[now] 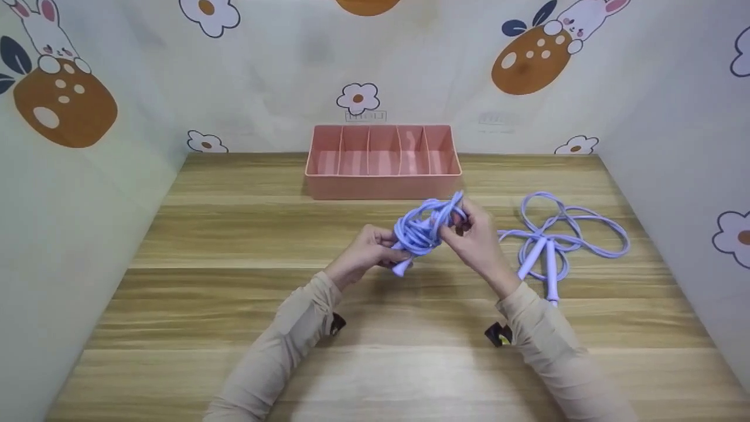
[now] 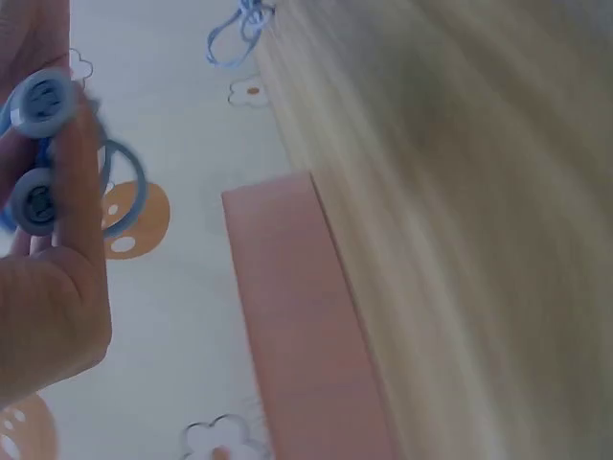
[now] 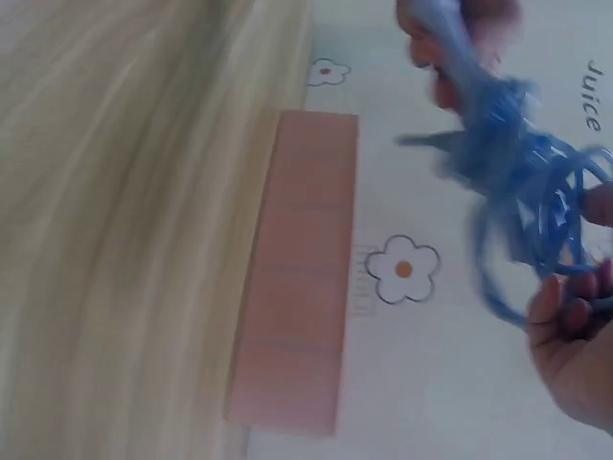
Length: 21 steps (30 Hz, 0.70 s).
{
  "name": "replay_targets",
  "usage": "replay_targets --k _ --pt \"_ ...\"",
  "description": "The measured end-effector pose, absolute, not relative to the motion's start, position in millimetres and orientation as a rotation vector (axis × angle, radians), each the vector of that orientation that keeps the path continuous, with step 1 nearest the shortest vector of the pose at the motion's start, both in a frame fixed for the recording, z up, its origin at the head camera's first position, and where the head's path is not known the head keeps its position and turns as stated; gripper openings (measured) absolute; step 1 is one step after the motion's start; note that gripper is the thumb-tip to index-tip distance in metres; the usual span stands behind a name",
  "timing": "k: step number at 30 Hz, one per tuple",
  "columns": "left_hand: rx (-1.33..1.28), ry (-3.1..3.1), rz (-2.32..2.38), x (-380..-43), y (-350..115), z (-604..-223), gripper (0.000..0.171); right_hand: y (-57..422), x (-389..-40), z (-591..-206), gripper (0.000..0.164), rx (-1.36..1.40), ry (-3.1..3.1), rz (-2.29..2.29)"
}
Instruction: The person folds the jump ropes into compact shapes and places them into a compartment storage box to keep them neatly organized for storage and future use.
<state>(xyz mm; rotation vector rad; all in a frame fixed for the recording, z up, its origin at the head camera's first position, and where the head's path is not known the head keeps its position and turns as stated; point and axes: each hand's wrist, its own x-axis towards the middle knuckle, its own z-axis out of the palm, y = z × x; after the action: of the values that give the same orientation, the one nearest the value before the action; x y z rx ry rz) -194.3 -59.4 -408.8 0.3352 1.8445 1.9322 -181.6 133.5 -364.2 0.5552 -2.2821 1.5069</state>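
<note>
A blue-violet jump rope (image 1: 417,234), its cord wound into a bundle, hangs above the table between both hands. My left hand (image 1: 369,252) grips its handles; one flared handle end pokes out below the fingers. In the left wrist view two round handle ends (image 2: 43,101) stick out of the left hand (image 2: 57,278). The right hand (image 1: 477,237) pinches loops of cord at the bundle's upper right. Up close in the right wrist view, thumb and fingers of the right hand (image 3: 579,355) hold the cord loops (image 3: 565,211), partly blurred.
A second jump rope (image 1: 565,234) in the same colour lies loosely looped on the table at the right, its handles partly behind the right forearm. A pink box (image 1: 384,186) with several compartments stands at the back against the patterned wall covering (image 1: 281,76).
</note>
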Motion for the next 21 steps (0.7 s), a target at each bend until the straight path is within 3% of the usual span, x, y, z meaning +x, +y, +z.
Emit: replay_targets --k 8,14,21 --pt "-0.009 1.605 2.132 -197.2 -50.3 -407.8 0.033 133.0 -198.8 -402.5 0.042 0.813 -2.034 1.151" --pt "-0.168 1.489 2.202 -202.8 -52.7 -410.1 0.035 123.9 -194.6 -408.6 0.04 1.134 -2.007 1.039" --pt "-0.258 1.3 2.276 -201.3 -49.9 -409.0 0.035 117.3 -188.1 -413.4 0.036 1.175 -1.936 1.103"
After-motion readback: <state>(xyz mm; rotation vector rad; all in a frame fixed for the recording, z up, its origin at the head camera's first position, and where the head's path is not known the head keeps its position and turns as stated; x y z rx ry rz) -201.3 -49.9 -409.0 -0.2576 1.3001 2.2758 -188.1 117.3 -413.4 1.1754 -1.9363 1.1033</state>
